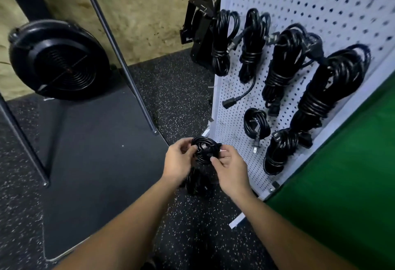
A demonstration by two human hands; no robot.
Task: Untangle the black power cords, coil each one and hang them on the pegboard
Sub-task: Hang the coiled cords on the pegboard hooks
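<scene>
Both our hands hold one small coiled cord (205, 151) low before the white pegboard (299, 2): our left hand (178, 160) pinches its left side, our right hand (229, 166) grips its right. Six coiled cords (277, 70) hang there; more cord (197, 184) lies on the speckled floor (181, 90).

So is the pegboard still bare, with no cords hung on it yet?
No, the white pegboard already carries six coiled black cords, while both hands grip another coil in front of it.

both hands, left hand (178, 160) and right hand (229, 166), raised together, fingers curled.
</scene>
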